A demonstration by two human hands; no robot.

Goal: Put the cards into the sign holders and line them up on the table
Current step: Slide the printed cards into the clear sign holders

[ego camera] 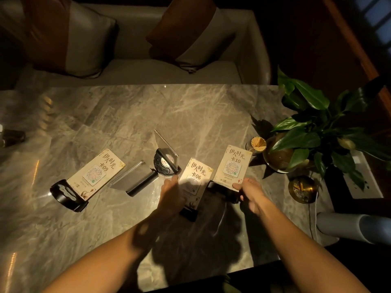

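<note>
Three cream cards show on the marble table. Card 09 lies tilted back in a holder with a black base at the left. Card 06 stands in a holder at centre, and my left hand grips its left edge. My right hand holds card 10, thumb on the card's bottom edge and fingers around its black base. Between 09 and 06, one empty clear holder lies flat. Another empty clear holder leans up from a round black base.
A potted plant stands at the right edge of the table, with a toothpick cup beside it and a brass ashtray in front. A sofa with cushions runs behind the table. A dark object sits far left.
</note>
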